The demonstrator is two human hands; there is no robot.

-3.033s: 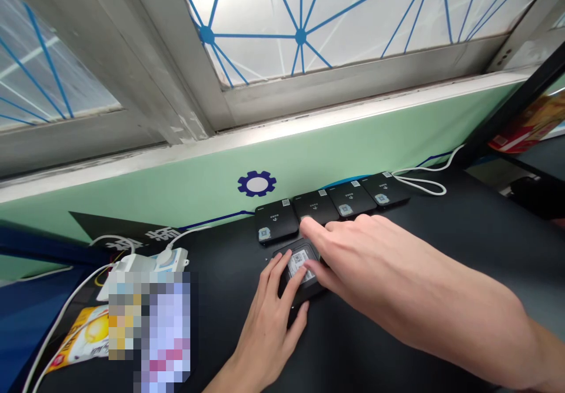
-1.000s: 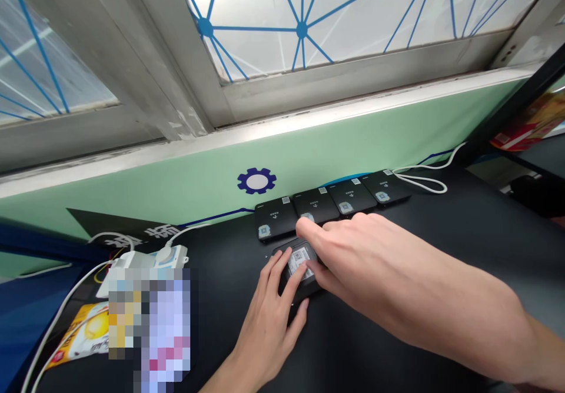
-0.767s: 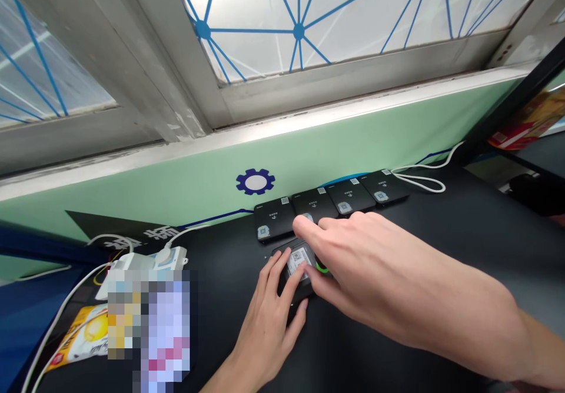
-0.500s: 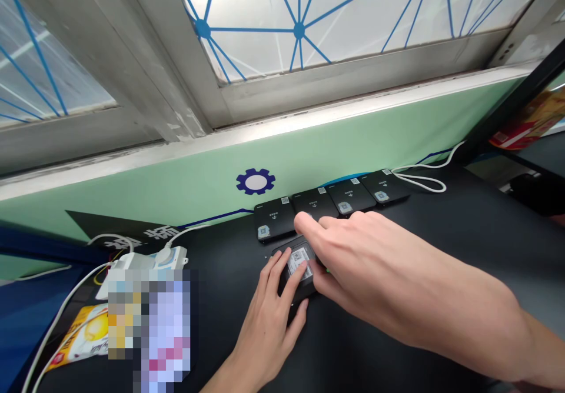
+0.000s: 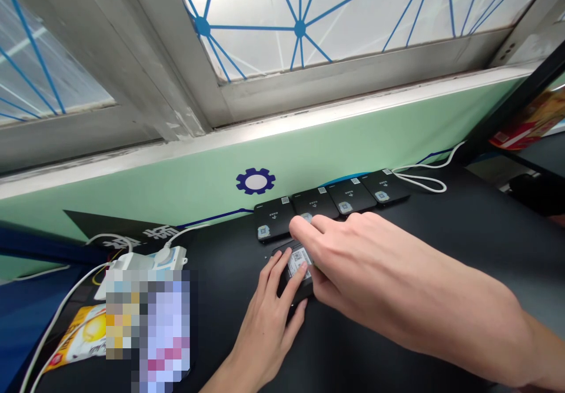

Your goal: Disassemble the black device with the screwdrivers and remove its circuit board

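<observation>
A small black box-shaped device (image 5: 293, 287) with a white printed label (image 5: 300, 261) lies on the dark table, partly covered by both hands. My left hand (image 5: 271, 305) rests over its left side, fingers spread on top and thumb along the near edge, holding it. Above the device's right side, my right hand (image 5: 353, 263) is closed in a pinch, knuckles up; whatever its fingers grip is hidden behind the hand. Several flat black devices with small stickers, including a flat black device (image 5: 273, 217) at the row's left end, stand in a row just behind.
A white power strip (image 5: 174, 259) with plugs and white cables sits at the left, near a yellow-and-white snack packet (image 5: 83, 337) and a blurred patch. Behind the table (image 5: 225, 281) run a green wall (image 5: 198, 175) and windows. A looped white cable (image 5: 430, 184) lies far right.
My right hand has turned slightly and shifted a little to the left over the device. A small green spot under it is now hidden. My left hand stays in place.
</observation>
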